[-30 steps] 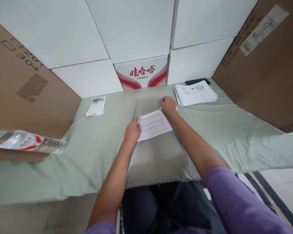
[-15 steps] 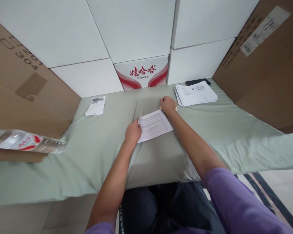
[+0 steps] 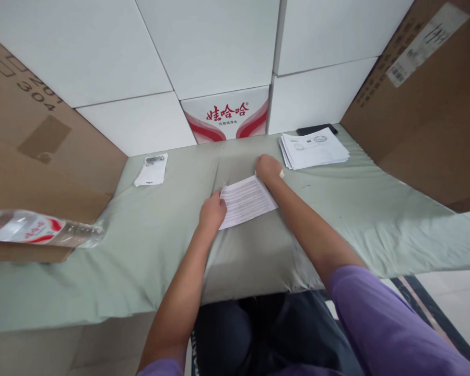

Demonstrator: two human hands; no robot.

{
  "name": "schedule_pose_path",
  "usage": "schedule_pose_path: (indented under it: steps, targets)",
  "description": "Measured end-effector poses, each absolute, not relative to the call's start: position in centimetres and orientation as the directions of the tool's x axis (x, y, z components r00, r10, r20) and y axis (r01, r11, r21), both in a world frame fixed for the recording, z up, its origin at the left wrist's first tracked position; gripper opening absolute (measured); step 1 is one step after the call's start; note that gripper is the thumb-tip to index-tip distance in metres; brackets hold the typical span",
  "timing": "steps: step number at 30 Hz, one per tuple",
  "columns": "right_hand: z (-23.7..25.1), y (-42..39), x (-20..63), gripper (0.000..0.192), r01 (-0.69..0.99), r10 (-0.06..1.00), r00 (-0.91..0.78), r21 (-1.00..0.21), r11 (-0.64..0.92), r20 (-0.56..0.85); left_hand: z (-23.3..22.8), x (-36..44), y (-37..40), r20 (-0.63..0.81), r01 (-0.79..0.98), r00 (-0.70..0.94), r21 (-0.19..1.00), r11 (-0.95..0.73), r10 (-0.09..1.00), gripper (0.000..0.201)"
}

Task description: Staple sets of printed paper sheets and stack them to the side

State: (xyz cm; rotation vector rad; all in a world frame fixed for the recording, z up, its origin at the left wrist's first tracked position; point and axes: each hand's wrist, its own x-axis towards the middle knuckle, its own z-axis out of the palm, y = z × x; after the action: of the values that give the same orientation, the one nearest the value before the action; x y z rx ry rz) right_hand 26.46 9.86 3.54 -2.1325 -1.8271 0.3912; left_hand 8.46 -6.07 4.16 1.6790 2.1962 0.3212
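Observation:
A printed sheet of paper [image 3: 248, 201] lies at a slant on the green cloth in front of me. My left hand [image 3: 212, 211] pinches its left edge, with the thumb on top. Curled into a fist, my right hand [image 3: 268, 168] rests at the sheet's upper right corner. Pale, cream-coloured bits of something [image 3: 282, 173] stick out from under that fist; the hand hides the rest, so I cannot make out what it is.
A stack of printed papers [image 3: 315, 149] lies at the back right, by a dark flat object [image 3: 317, 129]. Back left is a small white packet [image 3: 152, 169]. A water bottle [image 3: 43, 228] lies at far left. Cardboard boxes [image 3: 50, 136] flank both sides; white boxes [image 3: 223, 47] stand behind.
The view has shifted very slightly. Both hands and the sheet stay in nearly the same place, with no clear change in grip.

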Motion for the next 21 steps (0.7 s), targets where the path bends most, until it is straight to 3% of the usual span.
schedule_pose_path:
  steps: [9,21]
  targets:
    - [3.69,10.35,26.07,0.042,0.938,0.993,0.075,-0.331,-0.100,-0.088,4.48,8.73,-6.15,-0.169,0.892,-0.243,0.348,0.289,0.955,0.042]
    - [3.54,10.52,25.78,0.046,0.972,1.000,-0.023,-0.235,0.021,-0.007,4.93,9.06,-6.35,-0.187,0.916,-0.240,0.280,0.286,0.953,0.043]
